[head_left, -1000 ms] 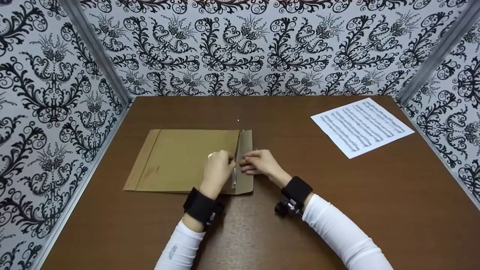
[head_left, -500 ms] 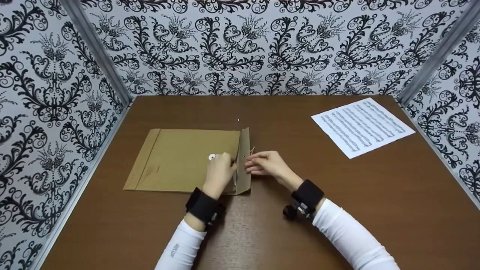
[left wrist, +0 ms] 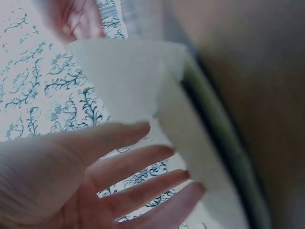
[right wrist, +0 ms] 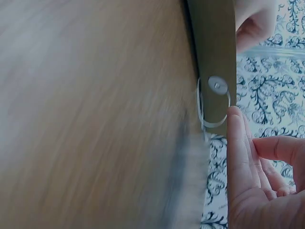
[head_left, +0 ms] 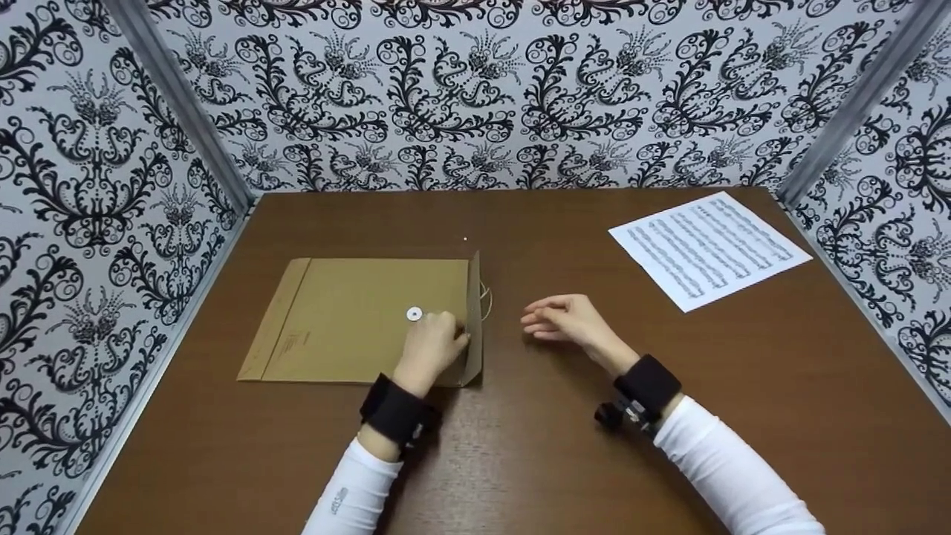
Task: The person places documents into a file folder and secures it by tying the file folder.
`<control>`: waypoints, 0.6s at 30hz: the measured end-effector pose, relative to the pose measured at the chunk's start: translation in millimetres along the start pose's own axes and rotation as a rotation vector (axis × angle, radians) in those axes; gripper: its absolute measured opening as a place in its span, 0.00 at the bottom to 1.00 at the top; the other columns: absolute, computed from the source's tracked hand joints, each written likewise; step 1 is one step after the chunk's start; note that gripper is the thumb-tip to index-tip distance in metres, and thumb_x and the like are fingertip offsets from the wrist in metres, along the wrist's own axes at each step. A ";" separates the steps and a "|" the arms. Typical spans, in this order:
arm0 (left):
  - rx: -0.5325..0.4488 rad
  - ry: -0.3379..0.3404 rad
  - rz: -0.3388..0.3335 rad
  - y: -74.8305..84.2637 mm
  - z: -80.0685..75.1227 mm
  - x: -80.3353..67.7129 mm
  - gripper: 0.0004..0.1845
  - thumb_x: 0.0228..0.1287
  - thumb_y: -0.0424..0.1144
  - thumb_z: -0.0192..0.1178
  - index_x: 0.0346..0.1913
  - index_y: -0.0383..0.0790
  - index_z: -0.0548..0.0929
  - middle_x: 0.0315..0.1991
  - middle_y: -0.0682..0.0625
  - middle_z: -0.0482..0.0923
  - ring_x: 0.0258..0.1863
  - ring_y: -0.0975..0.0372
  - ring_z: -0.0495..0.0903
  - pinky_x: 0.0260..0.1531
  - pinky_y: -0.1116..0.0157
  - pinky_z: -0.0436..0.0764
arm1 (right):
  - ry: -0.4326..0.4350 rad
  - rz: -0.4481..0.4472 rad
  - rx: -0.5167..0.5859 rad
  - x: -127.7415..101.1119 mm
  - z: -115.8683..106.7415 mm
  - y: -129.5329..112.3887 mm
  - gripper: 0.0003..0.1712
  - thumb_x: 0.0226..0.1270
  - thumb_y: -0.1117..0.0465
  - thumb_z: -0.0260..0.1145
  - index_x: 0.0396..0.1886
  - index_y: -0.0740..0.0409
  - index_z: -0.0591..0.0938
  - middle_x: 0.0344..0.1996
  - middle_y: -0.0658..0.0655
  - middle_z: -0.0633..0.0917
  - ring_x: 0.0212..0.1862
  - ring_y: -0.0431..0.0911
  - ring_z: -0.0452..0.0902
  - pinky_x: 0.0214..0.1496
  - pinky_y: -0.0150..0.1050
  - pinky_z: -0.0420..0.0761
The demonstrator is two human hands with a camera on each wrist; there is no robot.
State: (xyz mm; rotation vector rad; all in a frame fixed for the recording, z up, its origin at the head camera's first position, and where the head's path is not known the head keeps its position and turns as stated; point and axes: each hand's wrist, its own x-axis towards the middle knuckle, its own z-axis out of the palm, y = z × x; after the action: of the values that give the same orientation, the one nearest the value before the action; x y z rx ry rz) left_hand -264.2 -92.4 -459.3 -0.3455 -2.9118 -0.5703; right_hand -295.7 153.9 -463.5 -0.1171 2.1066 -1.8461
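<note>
Brown envelope (head_left: 356,319) lies on the left part of the surface (head_left: 520,461) in the head view, its flap (head_left: 475,297) raised along the right edge. The left hand (head_left: 431,345) is at that edge, near a white disc (head_left: 414,313); the right hand (head_left: 572,323) is apart from the envelope. In the left wrist view, the left fingers are loosely extended, tips at the flap. In the right wrist view, a string (right wrist: 214,125) loops below the flap's disc (right wrist: 218,85); the right fingers are straight and empty.
</note>
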 end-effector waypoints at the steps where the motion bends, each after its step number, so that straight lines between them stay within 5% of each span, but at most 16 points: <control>1: -0.006 -0.027 -0.003 -0.5 -1.3 -0.7 0.14 0.64 0.39 0.69 0.24 0.36 0.83 0.31 0.36 0.88 0.28 0.46 0.87 0.28 0.51 0.84 | 0.006 0.000 -0.012 -1.1 -4.8 1.7 0.20 0.75 0.69 0.56 0.60 0.80 0.78 0.46 0.67 0.91 0.37 0.40 0.91 0.44 0.32 0.89; 6: -0.048 -0.112 -0.038 2.8 -10.9 -3.5 0.16 0.69 0.44 0.66 0.25 0.38 0.81 0.34 0.38 0.88 0.29 0.49 0.86 0.28 0.51 0.83 | 0.018 -0.014 -0.043 -8.3 -35.7 10.1 0.22 0.77 0.68 0.57 0.62 0.81 0.76 0.49 0.69 0.90 0.40 0.40 0.91 0.45 0.31 0.88; 13: -0.069 -0.047 0.072 23.6 -21.3 -8.7 0.12 0.70 0.43 0.64 0.48 0.39 0.89 0.43 0.42 0.91 0.38 0.48 0.90 0.37 0.49 0.87 | 0.090 -0.056 -0.067 -23.7 -89.9 17.2 0.25 0.79 0.66 0.56 0.64 0.84 0.71 0.45 0.59 0.92 0.41 0.35 0.90 0.46 0.28 0.87; 18: -0.045 0.009 0.160 41.1 -19.0 -13.7 0.13 0.71 0.43 0.63 0.51 0.42 0.89 0.46 0.45 0.91 0.43 0.50 0.90 0.40 0.51 0.88 | 0.187 -0.085 -0.127 -32.7 -129.4 22.2 0.26 0.80 0.63 0.56 0.63 0.86 0.71 0.38 0.48 0.92 0.39 0.32 0.89 0.45 0.26 0.86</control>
State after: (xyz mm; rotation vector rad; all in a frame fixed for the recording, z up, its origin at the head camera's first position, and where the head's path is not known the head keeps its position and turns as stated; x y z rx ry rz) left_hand -238.6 -65.3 -430.1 -0.5736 -2.8323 -0.6102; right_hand -300.7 289.1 -465.8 -0.0672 2.3816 -1.8324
